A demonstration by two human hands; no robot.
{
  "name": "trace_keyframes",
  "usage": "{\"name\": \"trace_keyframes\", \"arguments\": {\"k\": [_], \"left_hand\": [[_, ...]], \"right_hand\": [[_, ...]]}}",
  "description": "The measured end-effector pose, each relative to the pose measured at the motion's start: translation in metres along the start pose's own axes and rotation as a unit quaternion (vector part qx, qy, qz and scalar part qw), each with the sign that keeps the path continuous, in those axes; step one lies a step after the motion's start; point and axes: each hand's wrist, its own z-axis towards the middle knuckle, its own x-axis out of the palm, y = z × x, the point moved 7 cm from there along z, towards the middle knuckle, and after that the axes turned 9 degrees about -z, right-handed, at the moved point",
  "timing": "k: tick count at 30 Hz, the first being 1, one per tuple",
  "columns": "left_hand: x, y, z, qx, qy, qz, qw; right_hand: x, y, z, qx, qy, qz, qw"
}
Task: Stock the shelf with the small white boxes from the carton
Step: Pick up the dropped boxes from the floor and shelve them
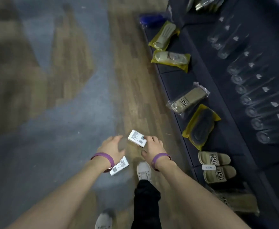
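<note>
1. Wood-and-grey floor point(52, 113) fills the left of the downward view; a person stands on it in white trainers point(143, 170) and dark trousers.
2. A dark low shelf point(221, 90) runs along the right edge; no small white boxes lie on it.
3. A row of clear bottles point(251, 111) lies on the shelf's far side, near its back.
4. Bagged slippers point(200, 124) in yellow and clear wrappers lie along the shelf's front edge; a loose tan pair point(219, 173) with a tag sits nearer the person.
5. Two bare forearms reach forward, each wrist wearing a purple band point(160, 158).
6. The right hand point(152, 147) pinches a white box point(137, 138) by its near end, fingertips curled over the printed top; the box is held above the floor, left of the shelf.
7. The left hand point(110, 148) is turned back-up with fingers curled downward; a second white box point(119, 166) pokes out below its wrist, apparently gripped under the palm, though the fingers are blurred.
8. The two hands are just beside each other, not touching; both boxes show barcode labels.
</note>
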Motion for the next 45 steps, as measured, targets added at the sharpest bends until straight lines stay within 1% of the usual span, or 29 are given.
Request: {"name": "trace_keyframes", "arguments": {"k": [4,6,9,13,15,17,19,22,25,26,29,32,36,38,39,41,43,44,45], "left_hand": [[0.054,0.056,0.096,-0.086,0.022,-0.034,0.995],[0.091,0.090,0.146,-0.131,0.038,-0.048,0.990],[0.151,0.137,0.213,-0.185,0.049,-0.066,0.979],[0.228,0.190,0.290,-0.209,0.062,-0.061,0.974],[0.259,0.213,0.322,-0.210,0.068,-0.050,0.974],[0.285,0.228,0.344,-0.222,0.067,-0.064,0.971],[0.303,0.238,0.354,-0.241,0.063,-0.084,0.965],[0.315,0.241,0.351,-0.251,0.084,-0.081,0.961],[0.298,0.228,0.337,-0.254,0.093,-0.072,0.960],[0.284,0.218,0.334,-0.259,0.082,-0.079,0.959],[0.261,0.204,0.327,-0.284,0.045,-0.137,0.948],[0.259,0.208,0.334,-0.269,0.041,-0.136,0.953],[0.276,0.236,0.354,-0.263,0.038,-0.145,0.953],[0.287,0.250,0.356,-0.255,0.040,-0.145,0.955],[0.291,0.255,0.355,-0.250,0.044,-0.142,0.957],[0.294,0.259,0.350,-0.241,0.053,-0.128,0.961],[0.290,0.256,0.343,-0.240,0.061,-0.111,0.962],[0.284,0.251,0.339,-0.241,0.061,-0.106,0.963],[0.274,0.243,0.337,-0.239,0.060,-0.100,0.964]], "right_hand": [[0.056,-0.041,0.132,0.017,0.050,-0.013,0.999],[0.099,-0.067,0.196,0.030,0.079,-0.020,0.996],[0.168,-0.106,0.287,0.031,0.102,-0.063,0.992],[0.260,-0.148,0.395,0.041,0.089,-0.092,0.991],[0.301,-0.162,0.435,0.051,0.066,-0.122,0.989],[0.336,-0.170,0.460,0.035,0.048,-0.167,0.984],[0.353,-0.178,0.470,0.007,0.033,-0.186,0.982],[0.341,-0.189,0.466,-0.032,0.009,-0.176,0.984],[0.317,-0.194,0.451,-0.026,0.046,-0.096,0.994],[0.303,-0.193,0.443,-0.020,0.051,-0.097,0.994],[0.300,-0.192,0.421,0.000,0.101,-0.112,0.989],[0.331,-0.173,0.414,-0.002,0.137,-0.129,0.982],[0.386,-0.169,0.433,0.048,0.162,-0.132,0.977],[0.401,-0.173,0.441,0.058,0.130,-0.155,0.978],[0.402,-0.174,0.443,0.057,0.098,-0.164,0.980],[0.399,-0.173,0.441,0.042,0.057,-0.160,0.985],[0.389,-0.173,0.435,0.046,0.067,-0.094,0.992],[0.378,-0.173,0.431,0.060,0.087,-0.030,0.994],[0.361,-0.172,0.426,0.087,0.112,0.067,0.988]]}}
